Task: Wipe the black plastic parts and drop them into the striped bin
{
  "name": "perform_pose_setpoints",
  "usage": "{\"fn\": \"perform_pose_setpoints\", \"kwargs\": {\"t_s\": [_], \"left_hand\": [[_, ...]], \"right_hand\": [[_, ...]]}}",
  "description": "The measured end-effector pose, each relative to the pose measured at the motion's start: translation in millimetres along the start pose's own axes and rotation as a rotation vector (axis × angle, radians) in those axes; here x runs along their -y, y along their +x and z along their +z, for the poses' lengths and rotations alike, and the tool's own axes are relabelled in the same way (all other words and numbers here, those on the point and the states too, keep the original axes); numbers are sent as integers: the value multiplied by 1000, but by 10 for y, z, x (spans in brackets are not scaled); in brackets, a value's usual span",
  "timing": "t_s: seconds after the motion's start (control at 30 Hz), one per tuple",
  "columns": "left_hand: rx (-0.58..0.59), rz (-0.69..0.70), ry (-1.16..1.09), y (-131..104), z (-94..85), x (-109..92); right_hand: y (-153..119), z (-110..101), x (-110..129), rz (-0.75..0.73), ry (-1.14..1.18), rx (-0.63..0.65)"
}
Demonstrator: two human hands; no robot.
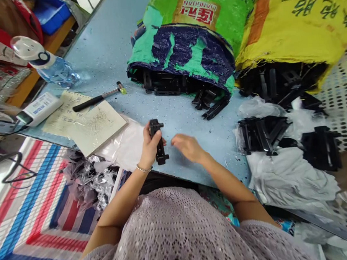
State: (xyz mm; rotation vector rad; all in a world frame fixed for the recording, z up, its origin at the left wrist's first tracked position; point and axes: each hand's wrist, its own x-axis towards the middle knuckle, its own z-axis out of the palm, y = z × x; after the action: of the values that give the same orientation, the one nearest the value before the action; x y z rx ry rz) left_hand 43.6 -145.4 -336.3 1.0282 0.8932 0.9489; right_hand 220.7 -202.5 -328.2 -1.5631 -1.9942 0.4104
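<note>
My left hand (150,144) is closed around a black plastic bracket-like part (159,146), long and narrow with short pegs at its ends. The part is held over the front of the blue table, its long side pointing away from me. Just right of it, apart from the part, is my right hand (187,146), slightly blurred. Its fingers are curled and pressed together; whatever they may hold is too small to see. Left of my hands, a clear plastic bag (130,141) lies by a pale board (100,125) scattered with tiny bits.
Black parts spill from a green sack (226,20) and a yellow sack (295,29). More black parts (260,134) lie at right beside white cloth (290,178). A hammer (96,100), a white box-shaped device (40,109) and a water bottle (54,70) are at left. A striped bag (35,197) stands below.
</note>
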Motion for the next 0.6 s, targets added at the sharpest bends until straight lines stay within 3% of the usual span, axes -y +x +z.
{"fn": "perform_pose_setpoints", "kwargs": {"t_s": [0.1,0.13,0.2,0.27,0.33,0.43,0.53,0.6], "left_hand": [[99,158,399,-23,104,332],[121,213,549,-37,142,420],[133,296,791,-67,205,534],[136,318,915,-92,240,557],[116,341,950,-109,246,508],[71,411,892,-114,248,357],[156,399,620,-102,277,179],[182,283,352,-95,282,62]], "right_hand": [[145,-464,-577,596,-256,-454],[164,-610,-769,773,-312,-506],[125,-834,-1082,1027,-273,-473],[-20,-926,-1239,1123,-157,-436],[-234,-870,-1199,1077,34,-471],[-539,-577,-810,851,435,-508],[-651,-252,-236,557,537,-335],[-586,-130,78,404,489,-166]]}}
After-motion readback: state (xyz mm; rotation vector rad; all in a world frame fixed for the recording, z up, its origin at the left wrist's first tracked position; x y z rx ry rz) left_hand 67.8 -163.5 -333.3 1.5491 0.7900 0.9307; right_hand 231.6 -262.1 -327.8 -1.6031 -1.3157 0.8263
